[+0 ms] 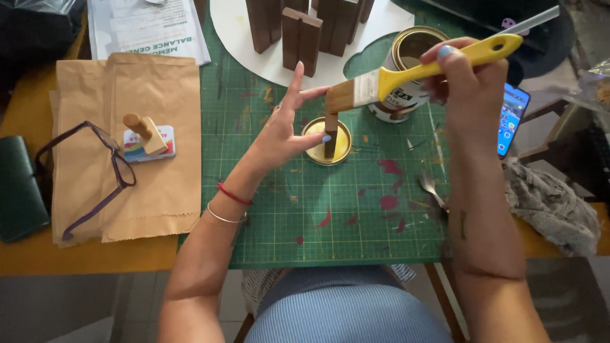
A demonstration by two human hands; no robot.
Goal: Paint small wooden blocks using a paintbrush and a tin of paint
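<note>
My left hand steadies a small brown wooden block that stands upright on a round gold tin lid. Thumb and one fingertip pinch the block; the other fingers are spread. My right hand grips the yellow handle of a flat paintbrush. Its brown-stained bristles touch the top of the block. Behind it stands an open paint tin.
A green cutting mat with red stains covers the table. Several dark brown painted blocks stand on a white sheet at the back. Brown paper bags, glasses, a wooden stamp, a phone and a grey rag lie around.
</note>
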